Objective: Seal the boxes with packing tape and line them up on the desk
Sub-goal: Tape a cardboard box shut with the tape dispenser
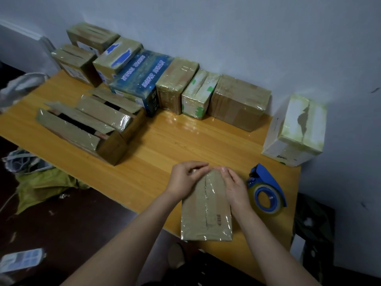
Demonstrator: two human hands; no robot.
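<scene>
The left hand point(185, 178) curls its fingers over the far-left corner of a small brown box point(206, 209). The right hand point(235, 186) lies along the far-right edge, its fingertips meeting the left hand's at the far end. Whether it pinches the tape there or only presses it down, I cannot tell.

The small brown box lies flat under both hands, its length running away from the person, and its near end reaches the near edge of the worktop point(156, 149). A glossy strip of clear tape runs along the middle seam on top and wraps the near end, and a small dark print sits right of the seam.

Just right of the right hand, a blue tape dispenser point(266, 193) with a clear roll rests close to the worktop's right edge. Beyond the hands, a broad band of bare wood lies open up to the wall.

At the far right corner a white and green box point(294, 129) stands at the edge. Along the wall runs a touching row of boxes:
- a large brown box point(241, 102)
- a green-marked box point(198, 96)
- a taped brown box point(177, 85)
- a dark blue printed box point(140, 79)

More taped boxes point(92, 48) are stacked at the far left. Left of the bare wood, two open boxes point(88, 124) sit side by side with their flaps apart, the nearer one close to the near edge.
</scene>
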